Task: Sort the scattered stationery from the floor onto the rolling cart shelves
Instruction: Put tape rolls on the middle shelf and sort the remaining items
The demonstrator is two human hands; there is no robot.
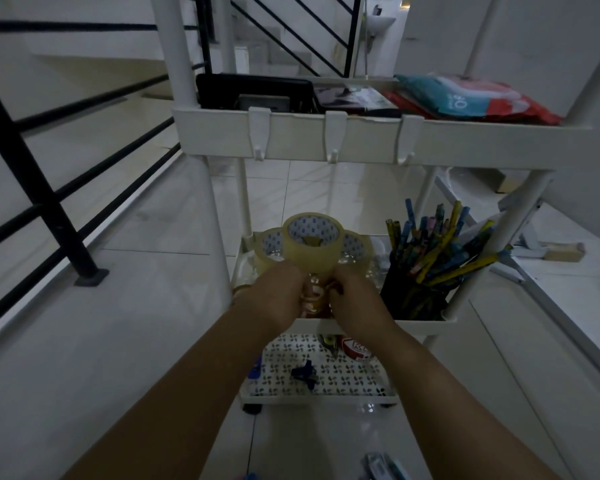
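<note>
Far to the left of the hands runs a black railing (32,174) over the tiled floor (136,323). The left hand (274,299) and right hand (355,303) meet at the front edge of the middle shelf (413,323) of the white rolling cart (361,140), fingers curled around something clear and amber between them; it looks like another tape roll, though I cannot tell for certain. Just above the hands stands 1 clear packing tape roll (312,244), upright, leaning on 2 more rolls behind it. These rolls are stiff rings, light to moderate in weight and smooth on the outer face, so a grip through the core or across the flat sides should hold better than a pinch on the slick outer band. Right of the hands, a dark cup of pencils (430,258) stands on the same shelf. Below the hands, the patterned bottom shelf (291,375) carries a blue clip (305,374). Near the wrists, low right, more stationery (381,465) lies on the floor.
</note>
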